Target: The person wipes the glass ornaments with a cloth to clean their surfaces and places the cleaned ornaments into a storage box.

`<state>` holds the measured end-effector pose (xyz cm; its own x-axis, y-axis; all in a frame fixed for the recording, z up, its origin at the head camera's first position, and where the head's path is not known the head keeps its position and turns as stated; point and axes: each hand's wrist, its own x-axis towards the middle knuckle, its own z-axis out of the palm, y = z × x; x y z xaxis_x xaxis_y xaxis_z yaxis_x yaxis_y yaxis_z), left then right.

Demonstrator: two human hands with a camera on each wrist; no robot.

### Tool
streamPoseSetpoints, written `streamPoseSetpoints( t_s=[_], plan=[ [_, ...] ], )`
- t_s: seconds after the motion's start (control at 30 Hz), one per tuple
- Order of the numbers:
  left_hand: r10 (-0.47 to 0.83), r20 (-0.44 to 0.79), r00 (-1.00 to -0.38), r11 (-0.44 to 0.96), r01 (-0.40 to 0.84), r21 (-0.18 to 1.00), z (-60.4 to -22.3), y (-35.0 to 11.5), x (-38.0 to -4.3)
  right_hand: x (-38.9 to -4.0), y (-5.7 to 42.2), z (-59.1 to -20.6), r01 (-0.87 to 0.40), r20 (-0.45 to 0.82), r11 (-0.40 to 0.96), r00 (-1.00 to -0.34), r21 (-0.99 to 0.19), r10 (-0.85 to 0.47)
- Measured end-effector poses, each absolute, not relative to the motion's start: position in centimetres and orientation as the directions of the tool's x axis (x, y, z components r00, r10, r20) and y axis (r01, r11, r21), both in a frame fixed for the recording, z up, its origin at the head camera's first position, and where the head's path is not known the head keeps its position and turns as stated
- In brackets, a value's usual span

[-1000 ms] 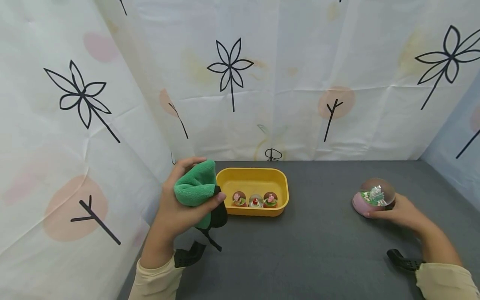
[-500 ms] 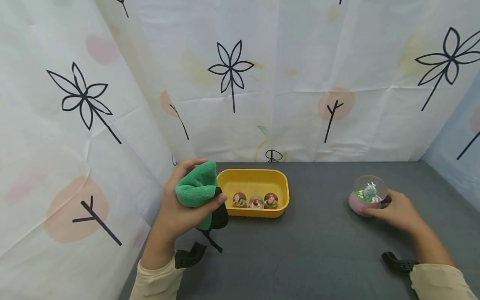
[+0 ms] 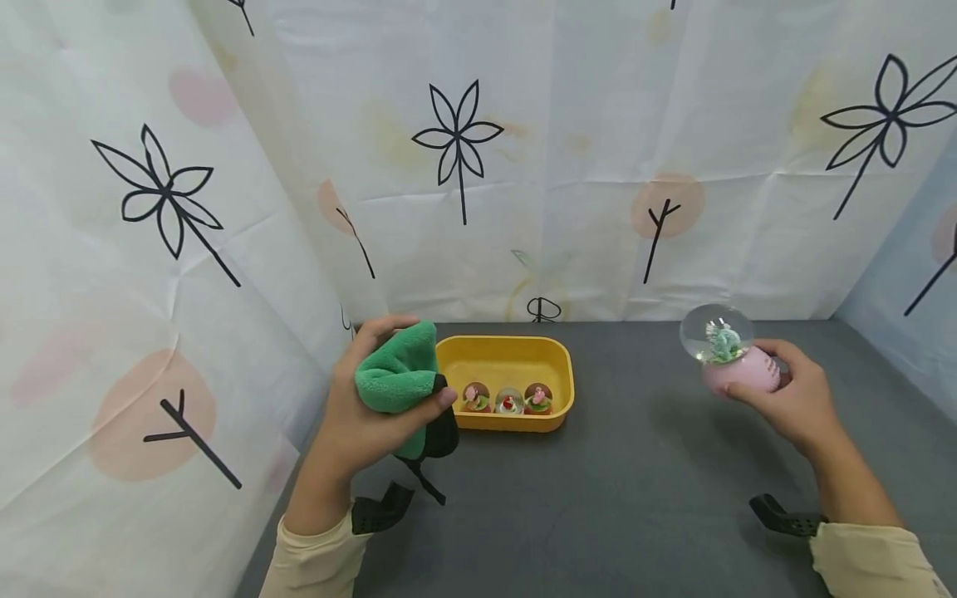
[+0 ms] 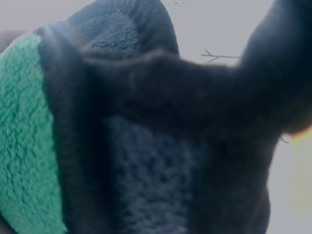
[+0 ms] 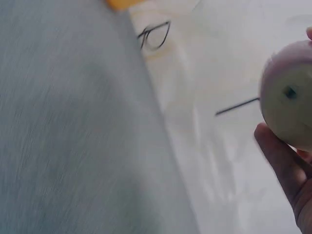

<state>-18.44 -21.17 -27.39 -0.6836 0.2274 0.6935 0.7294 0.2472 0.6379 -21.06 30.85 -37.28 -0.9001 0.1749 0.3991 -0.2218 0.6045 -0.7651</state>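
My left hand (image 3: 366, 423) grips a folded green cloth (image 3: 396, 370) with dark trim and a dangling black loop, held up left of the yellow tray. In the left wrist view the cloth (image 4: 24, 131) fills much of the frame, its grey-black side close to the camera. On the right, my right hand (image 3: 796, 399) holds a snow globe (image 3: 743, 370) by its pink base, raised off the grey table and tilted to the left. A pale figure sits inside the clear dome. The right wrist view shows the globe's round underside (image 5: 292, 102) between thumb and fingers.
A yellow tray (image 3: 516, 423) stands at the back, left of centre. Along its near side sit three small globes (image 3: 509, 401) in a row. White patterned curtains (image 3: 583, 166) wall the grey table (image 3: 598, 515) at the back and sides.
My right hand has lifted the snow globe off the table, shifting it left and tilting its dome leftward. The left hand with the cloth has stayed nearly still.
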Motion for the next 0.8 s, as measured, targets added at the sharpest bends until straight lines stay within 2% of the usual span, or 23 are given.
streamPoseSetpoints(
  t_s=[0.27,0.47,0.8],
  plan=[
    [0.236,0.678,-0.696,0.250,0.717,0.650,-27.5,-21.0,-18.3,-20.1,27.7,-35.5,-0.361,0.470,0.575,-0.881,-0.734,0.047],
    [0.252,0.663,-0.705,0.250,0.709,0.659,-27.4,-20.8,-18.3,-19.4,25.4,-34.2,-0.439,0.514,0.520,-0.858,-0.733,0.000],
    [0.266,0.668,-0.695,0.231,0.719,0.656,-27.5,-20.5,-18.4,-18.3,20.7,-31.3,-0.629,0.634,0.392,-0.762,-0.671,-0.136]
  ],
)
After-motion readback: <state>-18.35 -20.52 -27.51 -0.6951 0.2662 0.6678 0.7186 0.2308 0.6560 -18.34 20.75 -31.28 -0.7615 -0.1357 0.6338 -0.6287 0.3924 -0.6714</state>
